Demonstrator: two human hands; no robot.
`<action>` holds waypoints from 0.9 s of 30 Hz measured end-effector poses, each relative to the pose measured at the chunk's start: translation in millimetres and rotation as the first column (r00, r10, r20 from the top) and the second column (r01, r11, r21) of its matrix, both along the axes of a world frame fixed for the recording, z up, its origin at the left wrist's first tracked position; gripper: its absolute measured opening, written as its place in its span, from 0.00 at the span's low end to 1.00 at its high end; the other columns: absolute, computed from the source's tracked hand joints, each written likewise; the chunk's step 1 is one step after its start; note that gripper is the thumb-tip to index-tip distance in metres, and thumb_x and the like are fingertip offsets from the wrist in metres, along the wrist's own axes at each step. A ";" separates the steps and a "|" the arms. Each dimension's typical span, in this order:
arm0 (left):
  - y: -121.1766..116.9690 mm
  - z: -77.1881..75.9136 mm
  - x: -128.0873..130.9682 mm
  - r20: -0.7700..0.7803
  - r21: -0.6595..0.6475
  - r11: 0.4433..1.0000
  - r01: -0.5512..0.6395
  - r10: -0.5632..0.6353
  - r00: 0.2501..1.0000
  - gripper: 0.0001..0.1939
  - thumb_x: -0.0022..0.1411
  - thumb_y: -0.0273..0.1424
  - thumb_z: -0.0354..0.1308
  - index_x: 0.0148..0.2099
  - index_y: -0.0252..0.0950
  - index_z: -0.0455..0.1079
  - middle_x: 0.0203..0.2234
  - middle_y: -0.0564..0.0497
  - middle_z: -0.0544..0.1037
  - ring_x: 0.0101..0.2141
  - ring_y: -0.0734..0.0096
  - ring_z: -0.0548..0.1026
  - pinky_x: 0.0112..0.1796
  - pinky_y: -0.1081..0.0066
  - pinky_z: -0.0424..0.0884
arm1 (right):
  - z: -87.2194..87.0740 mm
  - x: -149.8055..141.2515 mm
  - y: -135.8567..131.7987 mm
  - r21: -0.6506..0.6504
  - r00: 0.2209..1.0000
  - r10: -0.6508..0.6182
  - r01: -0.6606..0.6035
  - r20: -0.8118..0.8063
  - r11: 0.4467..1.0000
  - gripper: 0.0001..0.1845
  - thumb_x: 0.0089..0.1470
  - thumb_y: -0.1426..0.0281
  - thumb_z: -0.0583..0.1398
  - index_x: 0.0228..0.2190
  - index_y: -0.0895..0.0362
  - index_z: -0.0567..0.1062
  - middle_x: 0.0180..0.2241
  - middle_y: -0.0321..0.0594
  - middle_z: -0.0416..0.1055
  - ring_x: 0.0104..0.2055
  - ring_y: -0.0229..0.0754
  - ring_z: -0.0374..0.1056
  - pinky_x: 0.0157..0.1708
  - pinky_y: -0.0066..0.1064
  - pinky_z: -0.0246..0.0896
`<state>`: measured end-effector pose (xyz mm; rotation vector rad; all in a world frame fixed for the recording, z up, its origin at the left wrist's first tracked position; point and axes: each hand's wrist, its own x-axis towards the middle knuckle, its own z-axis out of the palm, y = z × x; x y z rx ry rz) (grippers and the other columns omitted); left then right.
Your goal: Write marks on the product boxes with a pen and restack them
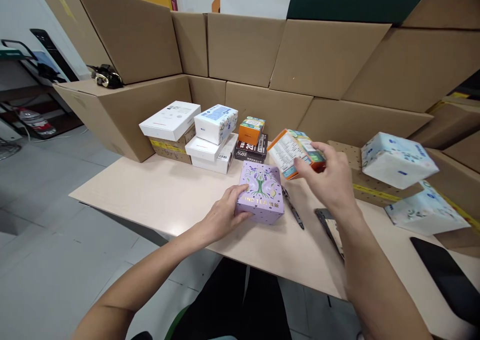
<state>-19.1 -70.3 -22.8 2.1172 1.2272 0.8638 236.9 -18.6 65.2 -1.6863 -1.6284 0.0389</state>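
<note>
A purple tea box (261,187) with a green and gold pattern sits near the table's front edge. My left hand (229,211) grips its left side, fingertips on the top and thumb along the front. Behind and to the right of it, my right hand (330,177) holds an orange box (288,152) tilted above the table, with a white printed label facing left. A dark pen (293,209) lies on the table right of the tea box. Under my right forearm, a dark-framed flat object (328,227) is partly hidden.
At the back stand white boxes (170,120), a tissue pack (216,124), and a small orange box (251,130) on a dark box (250,152). On the right are more tissue packs (399,159) by a cardboard box (343,155), and a black phone (446,275). Cardboard walls (245,47) enclose the back.
</note>
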 end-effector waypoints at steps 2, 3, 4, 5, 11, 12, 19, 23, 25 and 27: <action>0.8 -4.9 6.9 0.034 -0.021 0.998 -0.057 0.058 0.998 0.43 0.61 0.36 0.62 0.70 0.43 0.42 0.63 0.38 0.61 0.60 0.48 0.67 0.56 0.48 0.68 | 4.5 -23.3 -26.2 0.019 0.996 0.056 -0.058 0.067 0.998 0.38 0.48 0.48 0.62 0.57 0.53 0.70 0.45 0.48 0.62 0.45 0.51 0.67 0.47 0.46 0.66; 1.3 -6.8 9.3 0.049 -0.046 0.996 -0.079 0.081 0.995 0.47 0.60 0.37 0.64 0.71 0.43 0.38 0.64 0.36 0.61 0.59 0.47 0.68 0.56 0.47 0.68 | 4.1 -33.1 -36.1 -0.020 0.991 0.077 -0.075 0.111 0.997 0.39 0.48 0.46 0.62 0.57 0.53 0.70 0.46 0.49 0.62 0.43 0.52 0.68 0.45 0.46 0.67; 1.8 -8.2 10.9 0.068 -0.072 0.993 -0.092 0.097 0.993 0.51 0.59 0.38 0.65 0.72 0.43 0.34 0.64 0.36 0.60 0.59 0.46 0.68 0.56 0.47 0.68 | 2.7 -40.6 -43.9 -0.077 0.984 0.090 -0.079 0.155 0.994 0.40 0.48 0.44 0.61 0.57 0.53 0.69 0.47 0.50 0.61 0.42 0.52 0.68 0.42 0.47 0.68; 2.2 -8.8 11.6 0.089 -0.093 0.991 -0.097 0.105 0.990 0.55 0.58 0.38 0.66 0.73 0.42 0.30 0.65 0.35 0.59 0.60 0.45 0.67 0.56 0.47 0.68 | 0.7 -44.9 -49.6 -0.132 0.977 0.108 -0.085 0.185 0.988 0.41 0.49 0.42 0.59 0.58 0.52 0.68 0.47 0.50 0.61 0.40 0.52 0.69 0.40 0.47 0.69; 2.7 2.1 7.4 0.109 -0.097 0.993 -0.063 0.074 0.991 0.56 0.56 0.37 0.66 0.74 0.45 0.30 0.70 0.38 0.50 0.64 0.43 0.60 0.61 0.45 0.61 | -18.9 -13.2 -53.2 -0.125 0.979 0.147 -0.164 -0.139 0.978 0.47 0.55 0.37 0.49 0.65 0.53 0.59 0.60 0.57 0.58 0.39 0.50 0.72 0.41 0.46 0.70; 2.7 4.5 7.5 0.103 -0.092 0.995 -0.039 0.048 0.994 0.55 0.57 0.36 0.65 0.74 0.44 0.30 0.70 0.39 0.48 0.65 0.43 0.57 0.62 0.45 0.59 | -25.1 -6.5 -51.7 -0.154 0.943 0.177 -0.227 -0.283 0.962 0.46 0.56 0.38 0.46 0.65 0.53 0.58 0.62 0.57 0.58 0.41 0.51 0.73 0.41 0.45 0.71; 1.1 7.6 17.1 0.055 -0.082 0.996 0.035 -0.030 0.998 0.50 0.59 0.26 0.58 0.74 0.43 0.30 0.71 0.41 0.46 0.69 0.47 0.50 0.64 0.46 0.58 | -60.6 -14.9 -52.2 -0.205 0.541 0.292 -0.679 -0.789 0.705 0.37 0.62 0.42 0.45 0.63 0.48 0.60 0.60 0.47 0.67 0.53 0.51 0.71 0.42 0.41 0.73; 10.9 28.7 27.2 0.010 0.000 1.000 0.031 -0.031 0.999 0.51 0.60 0.25 0.57 0.74 0.46 0.28 0.72 0.44 0.42 0.70 0.45 0.46 0.63 0.44 0.57 | -44.5 -13.0 -45.0 -0.154 0.625 0.334 -0.595 -0.705 0.788 0.37 0.61 0.42 0.47 0.62 0.50 0.62 0.58 0.48 0.69 0.53 0.51 0.71 0.44 0.41 0.73; 28.3 47.1 39.5 0.005 0.053 0.997 0.053 -0.054 0.999 0.50 0.60 0.25 0.57 0.73 0.48 0.29 0.72 0.46 0.41 0.70 0.45 0.45 0.64 0.44 0.57 | -29.6 -1.0 -32.9 -0.133 0.701 0.343 -0.528 -0.625 0.839 0.38 0.61 0.42 0.45 0.63 0.50 0.61 0.58 0.48 0.69 0.52 0.52 0.72 0.42 0.41 0.73; 55.8 62.5 57.4 0.012 0.101 0.989 0.107 -0.109 0.994 0.51 0.59 0.25 0.59 0.74 0.47 0.30 0.72 0.45 0.44 0.69 0.44 0.46 0.64 0.45 0.55 | -16.4 15.0 -15.5 -0.111 0.828 0.324 -0.415 -0.457 0.903 0.38 0.62 0.42 0.42 0.63 0.50 0.61 0.58 0.49 0.70 0.50 0.52 0.73 0.40 0.40 0.74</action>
